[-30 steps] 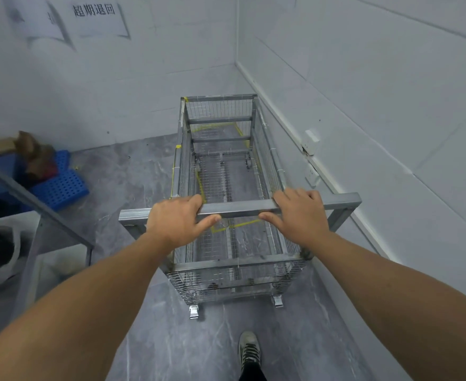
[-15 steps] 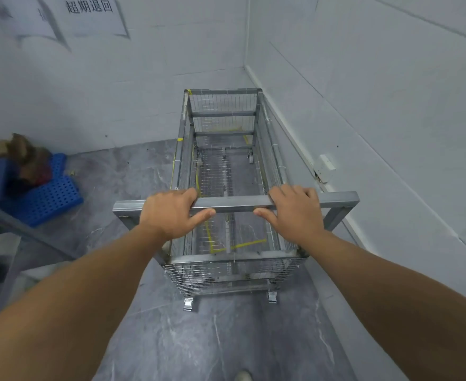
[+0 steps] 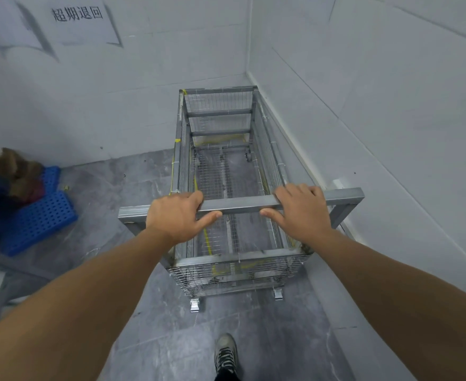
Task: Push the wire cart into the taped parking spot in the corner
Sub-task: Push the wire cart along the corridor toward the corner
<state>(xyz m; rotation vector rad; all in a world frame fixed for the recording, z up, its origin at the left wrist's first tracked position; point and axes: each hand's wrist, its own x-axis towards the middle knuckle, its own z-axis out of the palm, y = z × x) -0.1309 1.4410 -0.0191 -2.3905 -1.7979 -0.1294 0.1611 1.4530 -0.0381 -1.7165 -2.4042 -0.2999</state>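
A long grey wire cart [image 3: 227, 259] stands in the room's corner, its far end against the back wall and its right side along the right wall. Both hands grip its metal handle bar [image 3: 240, 203]: my left hand [image 3: 177, 215] left of centre, my right hand [image 3: 300, 209] right of centre. Yellow floor tape [image 3: 207, 240] of the parking spot shows through the mesh bottom, running along the left side, across the near end and at the far end. The cart is empty.
A blue perforated plastic pallet [image 3: 38, 215] with brown crumpled cardboard [image 3: 17, 171] lies at the left by the back wall. A grey metal frame [image 3: 9, 270] slants at the lower left. My shoe [image 3: 225, 353] is on the grey floor behind the cart. A paper sign [image 3: 78, 20] hangs on the back wall.
The cart has rolled forward into the corner with both hands on the handle; its far end now reaches the back wall. I have stepped forward behind it.
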